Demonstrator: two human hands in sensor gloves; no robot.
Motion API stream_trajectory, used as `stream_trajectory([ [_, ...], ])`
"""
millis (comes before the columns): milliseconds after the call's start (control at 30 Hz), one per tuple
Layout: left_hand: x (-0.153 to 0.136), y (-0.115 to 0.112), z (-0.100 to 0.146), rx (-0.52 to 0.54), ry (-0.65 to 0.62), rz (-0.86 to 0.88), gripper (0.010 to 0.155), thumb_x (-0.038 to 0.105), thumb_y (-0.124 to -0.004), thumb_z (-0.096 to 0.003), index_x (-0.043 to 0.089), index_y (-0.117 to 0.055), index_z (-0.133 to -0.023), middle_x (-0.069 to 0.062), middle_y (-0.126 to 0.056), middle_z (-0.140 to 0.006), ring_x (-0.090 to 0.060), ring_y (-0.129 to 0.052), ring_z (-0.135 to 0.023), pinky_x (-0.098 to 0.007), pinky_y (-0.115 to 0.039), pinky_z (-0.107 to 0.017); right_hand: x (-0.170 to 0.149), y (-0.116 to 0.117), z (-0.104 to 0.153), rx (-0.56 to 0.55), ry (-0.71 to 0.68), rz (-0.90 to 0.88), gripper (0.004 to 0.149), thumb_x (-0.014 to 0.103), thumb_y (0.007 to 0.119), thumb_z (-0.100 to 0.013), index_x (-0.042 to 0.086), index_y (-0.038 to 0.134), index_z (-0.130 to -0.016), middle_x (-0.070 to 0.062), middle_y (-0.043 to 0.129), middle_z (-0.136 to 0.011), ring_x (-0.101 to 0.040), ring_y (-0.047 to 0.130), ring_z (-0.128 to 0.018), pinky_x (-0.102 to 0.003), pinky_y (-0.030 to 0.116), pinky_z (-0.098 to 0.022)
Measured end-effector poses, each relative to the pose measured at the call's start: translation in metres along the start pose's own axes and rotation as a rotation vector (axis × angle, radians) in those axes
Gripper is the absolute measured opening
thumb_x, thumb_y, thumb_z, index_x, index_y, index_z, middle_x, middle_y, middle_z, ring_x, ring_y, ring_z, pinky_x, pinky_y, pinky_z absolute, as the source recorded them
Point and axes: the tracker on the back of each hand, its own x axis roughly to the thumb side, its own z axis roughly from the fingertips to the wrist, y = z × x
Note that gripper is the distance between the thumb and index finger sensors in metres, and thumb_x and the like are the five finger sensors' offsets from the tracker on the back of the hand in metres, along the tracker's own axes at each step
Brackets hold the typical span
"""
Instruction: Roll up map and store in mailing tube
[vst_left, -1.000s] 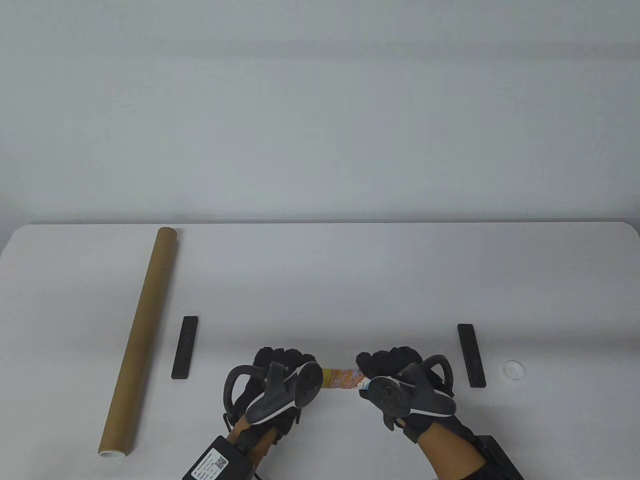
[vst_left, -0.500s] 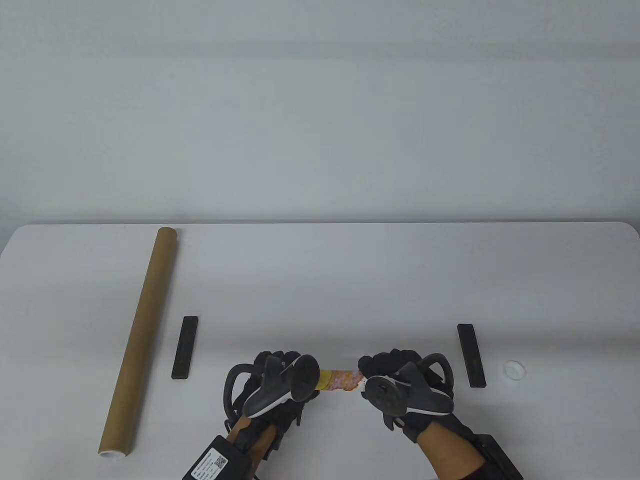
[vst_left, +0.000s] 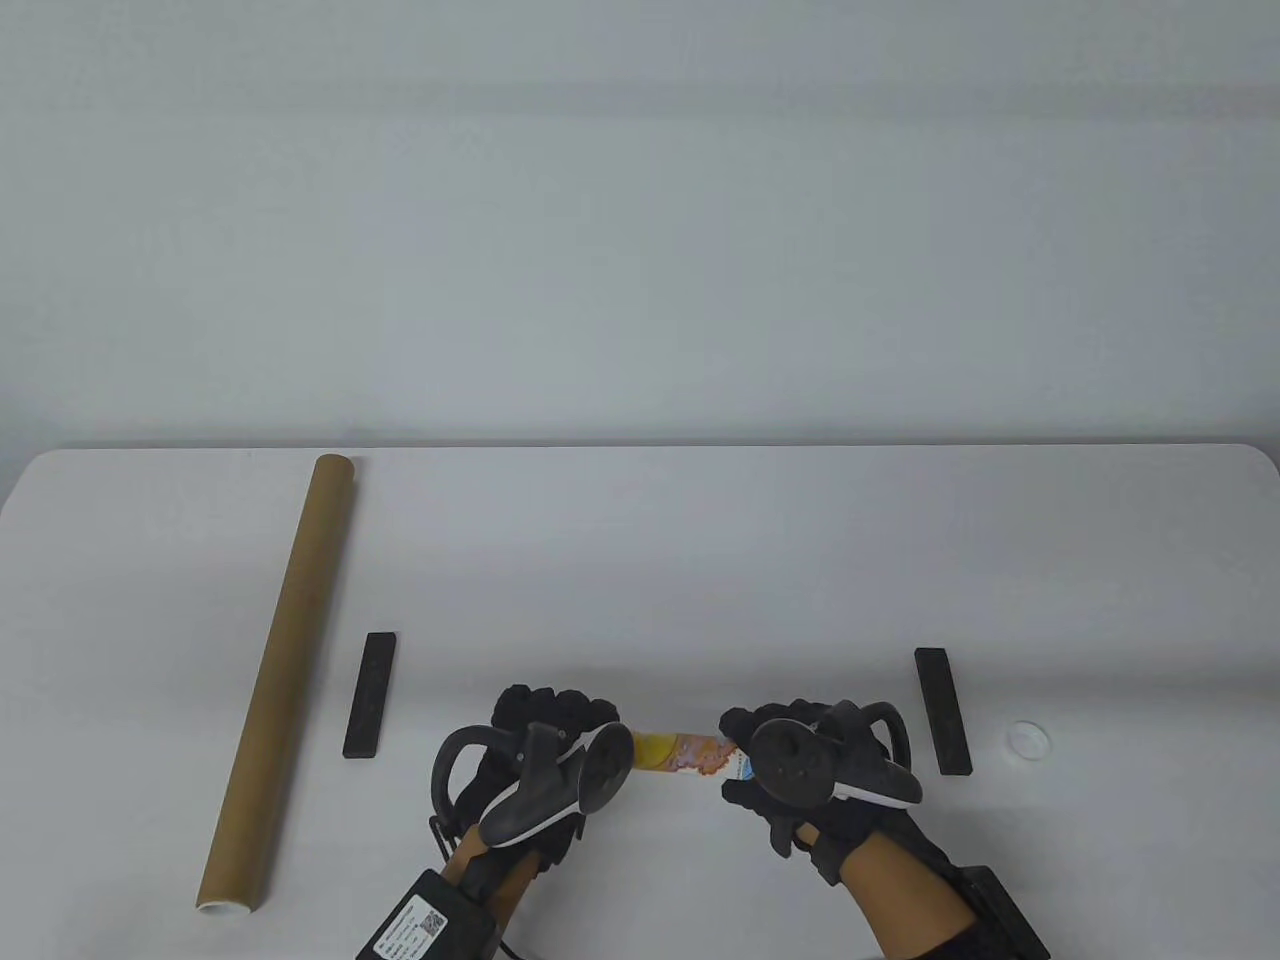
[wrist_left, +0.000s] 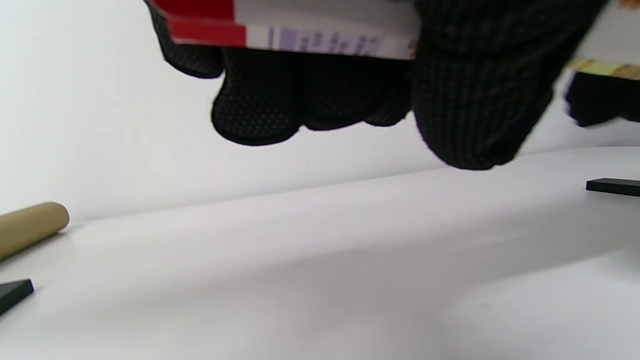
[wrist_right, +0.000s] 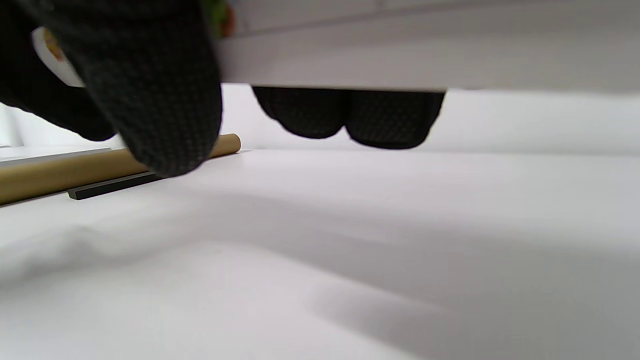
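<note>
No readable text anywhere. A white label (vst_left: 418, 928) with a QR-like square and tiny print on the black box at the left wrist, too small to read. On the map (wrist_left: 320, 37), in the left wrist view, a row of purple marks, perhaps lettering, blurred past reading, beside a red band. In the table view only orange and yellow print on the map, no legible words.

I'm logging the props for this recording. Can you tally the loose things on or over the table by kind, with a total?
Rolled map: 1
Brown mailing tube: 1
Black bars: 2, left and right
Small white cap: 1
Total: 5
</note>
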Motion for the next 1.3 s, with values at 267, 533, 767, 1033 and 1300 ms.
stream_trajectory([
  [267, 0.011, 0.005, 0.002, -0.058, 0.011, 0.056, 0.048, 0.061, -0.099, -0.0315, 0.043, -0.089, -0.074, 0.011, -0.098, -0.061, -0.015, -0.103, -0.057, -0.039, -0.076, -0.069, 0.02, -0.002, -0.001, -0.062, -0.036, 0.131, 0.083, 0.048, 0.094, -0.046, 0.004, 0.061, -0.109, -0.015, 0.084, -0.089, -0.042, 0.093, -0.074, -0.063, 0.07, -0.058],
  [533, 0.011, 0.004, -0.001, -0.045, 0.032, 0.029, 0.046, 0.061, -0.099, -0.0317, 0.043, -0.089, -0.073, 0.011, -0.098, -0.061, -0.015, -0.103, -0.057, -0.04, -0.075, -0.069, 0.017, -0.002, -0.001, -0.051, -0.03, 0.071, 0.077, 0.044, 0.095, -0.046, 0.003, 0.069, -0.105, -0.014, 0.089, -0.08, -0.04, 0.096, -0.067, -0.063, 0.071, -0.055],
  [767, 0.005, 0.002, -0.003, -0.06, 0.068, 0.013, 0.046, 0.06, -0.099, -0.0319, 0.043, -0.089, -0.073, 0.011, -0.098, -0.061, -0.015, -0.103, -0.057, -0.04, -0.075, -0.069, 0.016, -0.001, -0.001, -0.054, -0.029, 0.092, 0.077, 0.043, 0.094, -0.047, 0.004, 0.066, -0.107, -0.017, 0.084, -0.089, -0.045, 0.091, -0.075, -0.066, 0.068, -0.057],
  [1033, 0.013, 0.005, -0.003, -0.049, 0.082, -0.028, 0.046, 0.061, -0.099, -0.0321, 0.043, -0.089, -0.074, 0.011, -0.098, -0.06, -0.015, -0.103, -0.055, -0.039, -0.076, -0.067, 0.026, -0.002, -0.002, -0.062, -0.04, 0.159, 0.078, 0.041, 0.094, -0.047, 0.003, 0.064, -0.108, -0.021, 0.079, -0.095, -0.05, 0.086, -0.08, -0.069, 0.063, -0.058],
  [1300, 0.018, 0.006, -0.001, -0.084, 0.05, 0.086, 0.046, 0.061, -0.099, -0.0323, 0.042, -0.089, -0.074, 0.01, -0.098, -0.06, -0.015, -0.103, -0.055, -0.039, -0.077, -0.067, 0.027, -0.002, -0.003, -0.109, -0.03, 0.148, 0.071, 0.041, 0.094, -0.046, 0.005, 0.071, -0.103, -0.012, 0.089, -0.08, -0.04, 0.096, -0.067, -0.066, 0.068, -0.056],
])
